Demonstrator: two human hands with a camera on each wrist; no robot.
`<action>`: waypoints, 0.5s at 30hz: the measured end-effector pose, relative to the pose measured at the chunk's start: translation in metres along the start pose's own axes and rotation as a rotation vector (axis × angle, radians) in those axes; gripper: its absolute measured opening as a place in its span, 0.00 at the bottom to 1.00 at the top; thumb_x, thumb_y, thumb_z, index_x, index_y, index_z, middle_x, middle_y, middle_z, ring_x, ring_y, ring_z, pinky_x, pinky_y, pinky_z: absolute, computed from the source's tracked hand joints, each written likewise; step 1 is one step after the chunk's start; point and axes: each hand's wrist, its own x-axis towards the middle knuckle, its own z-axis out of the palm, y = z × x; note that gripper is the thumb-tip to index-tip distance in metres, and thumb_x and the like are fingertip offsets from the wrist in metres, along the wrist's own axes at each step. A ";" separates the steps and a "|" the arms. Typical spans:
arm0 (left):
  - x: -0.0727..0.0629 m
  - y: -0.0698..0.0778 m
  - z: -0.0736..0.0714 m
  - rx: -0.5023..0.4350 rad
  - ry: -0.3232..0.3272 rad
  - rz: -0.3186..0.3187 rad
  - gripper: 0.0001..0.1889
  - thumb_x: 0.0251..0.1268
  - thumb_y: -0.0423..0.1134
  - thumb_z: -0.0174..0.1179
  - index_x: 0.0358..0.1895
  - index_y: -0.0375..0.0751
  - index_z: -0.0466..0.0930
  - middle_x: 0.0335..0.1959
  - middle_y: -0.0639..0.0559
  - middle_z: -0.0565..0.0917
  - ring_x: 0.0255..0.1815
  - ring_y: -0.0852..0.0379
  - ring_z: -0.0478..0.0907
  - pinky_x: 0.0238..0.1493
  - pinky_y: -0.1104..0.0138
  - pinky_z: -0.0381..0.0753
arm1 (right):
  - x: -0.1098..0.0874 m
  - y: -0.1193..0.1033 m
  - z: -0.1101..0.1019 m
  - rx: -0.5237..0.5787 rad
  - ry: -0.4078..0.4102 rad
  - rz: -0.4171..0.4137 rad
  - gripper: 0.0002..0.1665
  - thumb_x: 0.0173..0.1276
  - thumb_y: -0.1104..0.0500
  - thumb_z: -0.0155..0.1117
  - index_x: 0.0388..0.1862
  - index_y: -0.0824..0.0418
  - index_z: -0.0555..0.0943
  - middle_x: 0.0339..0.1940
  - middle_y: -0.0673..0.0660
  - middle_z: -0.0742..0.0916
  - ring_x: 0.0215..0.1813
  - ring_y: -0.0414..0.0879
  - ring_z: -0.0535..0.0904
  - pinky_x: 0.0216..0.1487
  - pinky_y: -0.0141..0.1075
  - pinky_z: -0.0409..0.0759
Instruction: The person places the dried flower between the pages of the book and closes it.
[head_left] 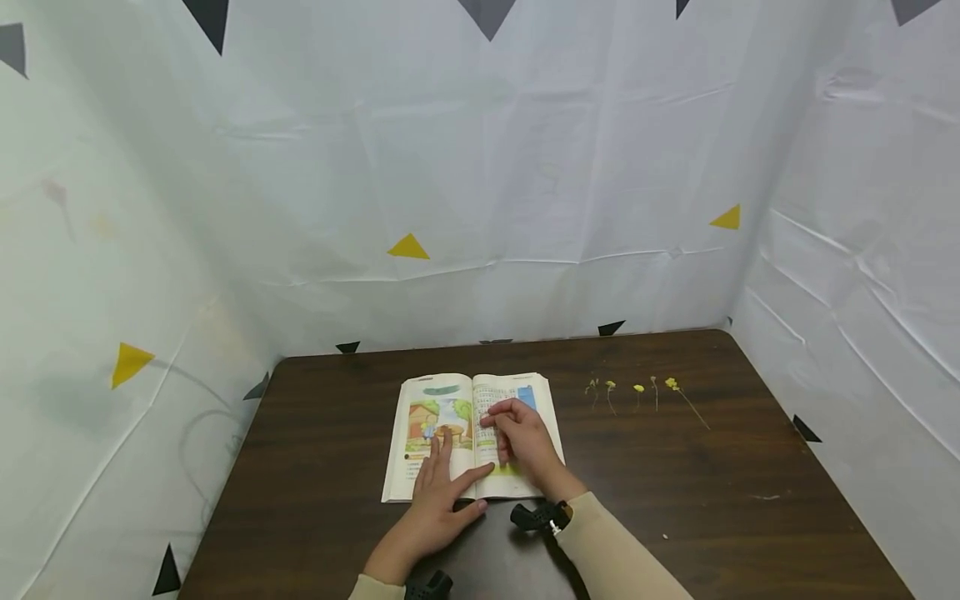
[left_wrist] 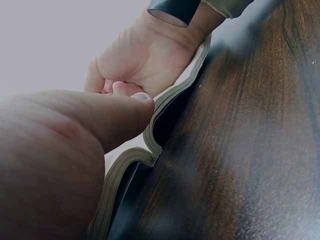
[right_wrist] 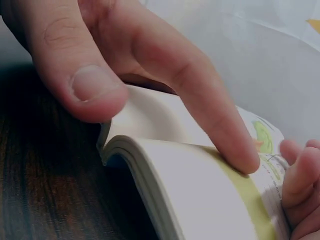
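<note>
An open book (head_left: 461, 479) lies on the table, with a coloured picture on its left page and text on its right. My left hand (head_left: 438, 504) rests over its lower part. The left fingers are spread, and the index finger reaches across the gutter, its tip touching a yellow-green band in the right wrist view. Over the right page is my right hand (head_left: 527, 440), its fingers bent; in the left wrist view, the same hand (left_wrist: 155, 57) shows its palm side. Whether the right fingertips pinch anything is hidden. Right of the book lie several small yellow flowers (head_left: 671, 384) on thin stems.
The dark wood-grain table (head_left: 750, 500) runs to white sheeting (head_left: 525, 183) at the back and sides. Black wrist devices sit at both wrists, the right wrist device (head_left: 534, 517) beside the book's near edge. Small pale specks lie on the right of the tabletop.
</note>
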 end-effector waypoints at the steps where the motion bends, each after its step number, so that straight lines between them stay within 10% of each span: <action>1: 0.000 0.000 0.000 0.002 0.004 0.004 0.26 0.79 0.57 0.65 0.77 0.70 0.78 0.92 0.37 0.29 0.92 0.30 0.23 0.84 0.26 0.36 | 0.000 0.000 0.000 0.009 0.000 0.000 0.14 0.85 0.63 0.54 0.61 0.71 0.77 0.47 0.64 0.90 0.21 0.40 0.72 0.19 0.31 0.75; 10: -0.001 0.002 0.002 0.000 -0.002 -0.003 0.27 0.79 0.56 0.65 0.78 0.72 0.76 0.92 0.38 0.28 0.92 0.31 0.22 0.85 0.27 0.35 | -0.011 -0.004 -0.010 0.209 0.089 -0.071 0.11 0.85 0.66 0.51 0.57 0.74 0.74 0.35 0.56 0.84 0.23 0.43 0.74 0.19 0.33 0.75; 15: -0.001 -0.001 0.001 -0.006 -0.001 -0.010 0.27 0.79 0.57 0.64 0.78 0.74 0.75 0.93 0.42 0.27 0.92 0.34 0.21 0.85 0.28 0.33 | -0.029 -0.022 -0.029 -0.254 0.161 -0.138 0.11 0.84 0.62 0.59 0.57 0.65 0.82 0.36 0.59 0.86 0.27 0.45 0.77 0.24 0.33 0.73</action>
